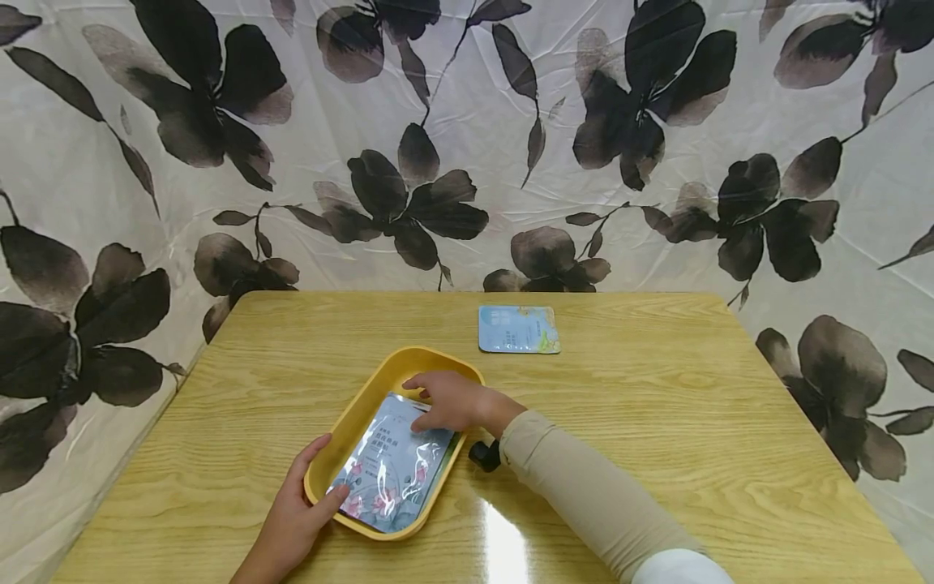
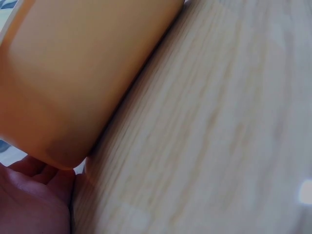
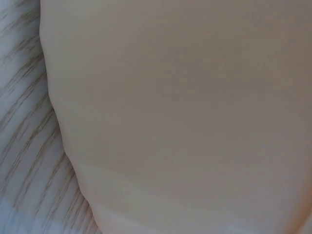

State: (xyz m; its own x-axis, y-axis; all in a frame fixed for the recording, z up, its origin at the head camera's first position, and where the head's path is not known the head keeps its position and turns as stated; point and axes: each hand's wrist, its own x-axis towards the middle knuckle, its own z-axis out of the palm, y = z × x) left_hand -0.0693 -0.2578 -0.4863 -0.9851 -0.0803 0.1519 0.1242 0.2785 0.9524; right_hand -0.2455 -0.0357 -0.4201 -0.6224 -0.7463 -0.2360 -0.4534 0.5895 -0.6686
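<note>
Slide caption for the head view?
Left grip on a yellow, rounded-rectangular plastic tray; right grip over a glossy rectangular blue packet inside; another flat blue packet lies on the woodgrain table.

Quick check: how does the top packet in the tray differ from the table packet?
The tray packet lies slanted inside the yellow tray; the table packet lies squarely on the table. The tray packet shows pink flowers; the table packet, yellow-green print near one corner. Both are shiny and bluish.

A person's arms (image 1: pixel 601 496) stretched forward, one ahead of the other
The left grip (image 1: pixel 299 491) sits nearer, thumb (image 1: pixel 332 504) set opposite its fingers (image 1: pixel 314 456); the right grip (image 1: pixel 452 401) is farther forward, fingers pointing left, its sleeved forearm (image 1: pixel 584 484) slanting in from the right
</note>
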